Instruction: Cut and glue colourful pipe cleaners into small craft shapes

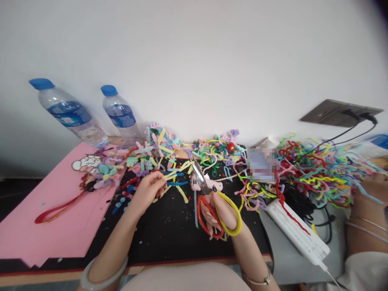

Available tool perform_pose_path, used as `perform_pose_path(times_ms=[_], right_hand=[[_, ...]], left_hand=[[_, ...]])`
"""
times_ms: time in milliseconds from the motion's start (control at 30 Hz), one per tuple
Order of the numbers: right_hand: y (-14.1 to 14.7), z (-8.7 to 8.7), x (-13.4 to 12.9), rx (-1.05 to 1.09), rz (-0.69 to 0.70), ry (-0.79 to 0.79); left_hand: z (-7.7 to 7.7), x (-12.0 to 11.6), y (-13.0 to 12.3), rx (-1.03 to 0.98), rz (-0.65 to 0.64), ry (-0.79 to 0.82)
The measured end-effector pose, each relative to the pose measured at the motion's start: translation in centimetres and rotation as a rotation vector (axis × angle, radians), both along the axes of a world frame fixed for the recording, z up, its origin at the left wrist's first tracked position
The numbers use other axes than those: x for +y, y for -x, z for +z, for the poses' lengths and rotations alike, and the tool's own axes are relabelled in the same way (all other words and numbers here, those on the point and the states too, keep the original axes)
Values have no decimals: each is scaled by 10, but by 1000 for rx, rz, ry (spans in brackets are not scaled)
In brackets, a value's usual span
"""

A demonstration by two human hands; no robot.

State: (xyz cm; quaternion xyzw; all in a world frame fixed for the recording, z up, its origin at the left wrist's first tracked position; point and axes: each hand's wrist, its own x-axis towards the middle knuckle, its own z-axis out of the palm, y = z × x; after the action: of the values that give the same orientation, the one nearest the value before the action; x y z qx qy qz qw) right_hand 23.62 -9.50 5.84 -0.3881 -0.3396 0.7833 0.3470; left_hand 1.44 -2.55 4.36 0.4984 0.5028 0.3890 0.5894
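Observation:
Between its thumb and fingers, my left hand (149, 190) pinches a pale yellow pipe cleaner (178, 169) that looks bent double. My right hand (222, 212) has its fingers through the red and yellow handles of the scissors (199, 176). The blades point up and left, and their tips are close to the pipe cleaner's far end; whether they touch it I cannot tell. Just behind the scissors lies a pale pink tool (197, 184) like a glue gun, partly hidden. Short blue and yellow pipe cleaner pieces (182, 193) lie beside my left hand.
Two bottles (119, 113) stand by the wall at left. Pink sheets (69, 226) carry a flower charm with a red strap (57, 208). Pipe cleaners heap along the back and right (318, 178). A white power strip (298, 232) and another person's arm (365, 214) are at right.

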Motion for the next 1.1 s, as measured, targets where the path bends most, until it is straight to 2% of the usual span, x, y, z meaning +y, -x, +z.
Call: perform_pose_path(times_ms=[133, 233, 367, 633, 700, 833, 900, 1000, 1100], right_hand=[[-1, 2, -2, -19, -12, -8], [-1, 0, -3, -33, -18, -3], [0, -2, -4, -52, -10, -4], [4, -2, -7, -38, 12, -12], [4, -4, -7, -17, 23, 5], [3, -6, -7, -8, 33, 22], [3, -6, -7, -8, 29, 16], [2, -8, -7, 5, 38, 17], [4, -11, -7, 34, 70, 19]], left_hand=[[-2, -15, 8, 185, -285, 80], [-9, -25, 12, 277, -362, 161], [-12, -29, 15, 280, -338, 182], [11, -24, 15, 306, -124, -25], [13, -23, 15, 377, -120, -41], [13, -24, 18, 513, -203, -61], [14, -23, 19, 529, -188, -91], [18, -22, 17, 426, -67, -110], [22, -21, 7, 177, 7, -86]])
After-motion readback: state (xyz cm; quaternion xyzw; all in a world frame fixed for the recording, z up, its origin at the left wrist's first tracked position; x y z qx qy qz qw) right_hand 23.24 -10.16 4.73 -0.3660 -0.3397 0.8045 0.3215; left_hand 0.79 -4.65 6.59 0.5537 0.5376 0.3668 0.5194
